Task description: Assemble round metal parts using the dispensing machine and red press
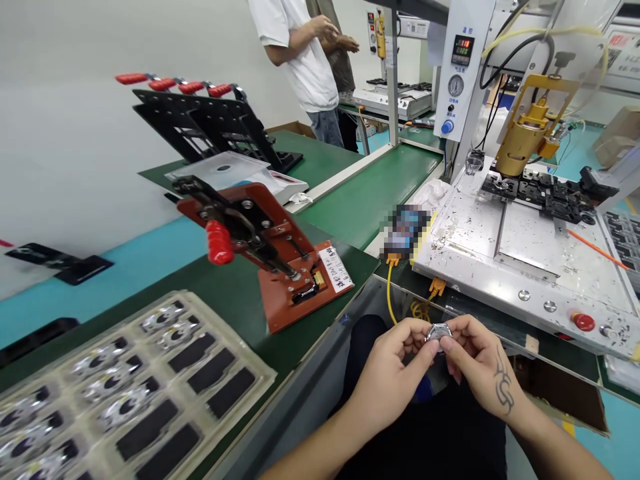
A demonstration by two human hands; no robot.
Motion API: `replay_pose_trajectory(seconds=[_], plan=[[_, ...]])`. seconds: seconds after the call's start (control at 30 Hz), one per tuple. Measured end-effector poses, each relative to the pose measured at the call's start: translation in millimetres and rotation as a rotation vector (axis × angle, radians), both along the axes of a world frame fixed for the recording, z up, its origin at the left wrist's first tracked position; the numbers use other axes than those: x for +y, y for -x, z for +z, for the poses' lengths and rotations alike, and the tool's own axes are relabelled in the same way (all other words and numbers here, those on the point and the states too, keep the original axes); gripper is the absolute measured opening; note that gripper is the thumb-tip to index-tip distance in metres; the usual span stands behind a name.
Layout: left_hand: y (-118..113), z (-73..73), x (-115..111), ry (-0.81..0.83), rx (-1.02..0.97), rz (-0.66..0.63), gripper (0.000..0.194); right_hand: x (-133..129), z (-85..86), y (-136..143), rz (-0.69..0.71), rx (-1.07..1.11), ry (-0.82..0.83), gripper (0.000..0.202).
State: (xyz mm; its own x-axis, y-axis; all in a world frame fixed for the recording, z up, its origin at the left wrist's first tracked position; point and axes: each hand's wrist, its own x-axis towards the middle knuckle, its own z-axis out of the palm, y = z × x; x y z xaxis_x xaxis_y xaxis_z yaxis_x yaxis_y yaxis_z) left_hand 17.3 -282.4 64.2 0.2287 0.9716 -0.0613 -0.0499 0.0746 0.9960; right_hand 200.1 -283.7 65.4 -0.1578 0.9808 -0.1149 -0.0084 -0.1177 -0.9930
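1. Pinched narrowly between thumb and fingers of the bare left hand (387, 373) and of the bare right hand (473, 357): one small, shiny, silver-coloured, rounded part (440, 331), probably of metal.
2. Held above the lap in dark cloth (440, 440), just in front of the dark-green bench (357, 257) and the silver-white, flat metal machine base (467, 260).
3. For good handling, in careful judgement: better to grip only at the rim, with light and equal pressure from both thumbs, and to turn slowly — quite possibly slippery, being so small and smooth.
4. Long axis lying sideways, from hand to hand, nearly level. Broad face apparently tilted up, toward the head camera; impossible to tell front end from back, because of covering fingertips.
5. Farther left, on the bench: a red-brown, plate-shaped clamping fixture (275, 217) with a glossy red handle (219, 242), and a cream-coloured, translucent plastic tray (270, 375) with silvery parts (100, 357) in pockets.
6. Farther right, over the base: a golden metal cylinder (519, 148).
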Motion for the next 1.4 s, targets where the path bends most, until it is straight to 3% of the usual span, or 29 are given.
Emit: replay_pose_trajectory(seconds=[0.17, 0.27, 0.4, 0.5, 0.63, 0.7, 0.8, 0.9, 0.97, 1.03, 1.17, 1.23, 1.27, 1.33, 1.4], plan=[[3, 6.3, 1, 0.033, 0.008, -0.016, 0.02, 5, -3.8, -9, 0.084, -0.085, -0.086, 0.036], [2, 7.8, 2, 0.014, 0.059, 0.002, 0.018, 12, -1.5, -18, 0.213, -0.266, -0.369, 0.054], [9, 17.8, -2, -0.149, 0.214, 0.044, 0.008, 22, 4.3, -25, 0.351, -0.566, -0.735, 0.048], [36, 46.1, 1, -0.476, 0.404, 0.118, 0.01, 32, 6.6, -21, 0.355, -0.597, -0.861, 0.056], [101, 103.1, 22, -1.07, 0.615, 0.447, 0.006, 49, 11.2, -6, 0.282, -0.512, -0.91, 0.051], [133, 122.1, 38, -1.19, 0.664, 0.483, 0.021, 56, 15.7, 4, 0.259, -0.463, -0.917, 0.045], [162, 126.6, 61, -1.145, 0.809, 0.316, 0.043, 60, 21.1, 17, 0.229, -0.428, -0.887, 0.037], [164, 121.7, 73, -1.112, 0.824, 0.253, 0.058, 67, 20.9, 30, 0.228, -0.411, -0.851, 0.034], [160, 129.4, 78, -1.112, 0.78, 0.308, 0.058, 77, 18.7, 44, 0.265, -0.405, -0.848, 0.035], [161, 149.4, 87, -1.099, 0.72, 0.415, 0.053, 93, 16.3, 63, 0.321, -0.409, -0.853, 0.037], [197, 190.3, 115, -0.869, 0.618, 0.622, 0.039, 127, 8.5, 104, 0.416, -0.44, -0.845, 0.035], [224, 186.2, 118, -0.736, 0.643, 0.663, 0.028, 138, 0.3, 118, 0.432, -0.451, -0.854, 0.032], [236, 175.0, 113, -0.684, 0.673, 0.678, 0.026, 142, -4.7, 122, 0.44, -0.453, -0.858, 0.032], [250, 137.1, 95, -0.571, 0.745, 0.66, 0.026, 147, -15.4, 128, 0.458, -0.457, -0.862, 0.031], [251, 88.0, 75, -0.428, 0.816, 0.52, 0.026, 151, -24.7, 135, 0.48, -0.465, -0.869, 0.03]])
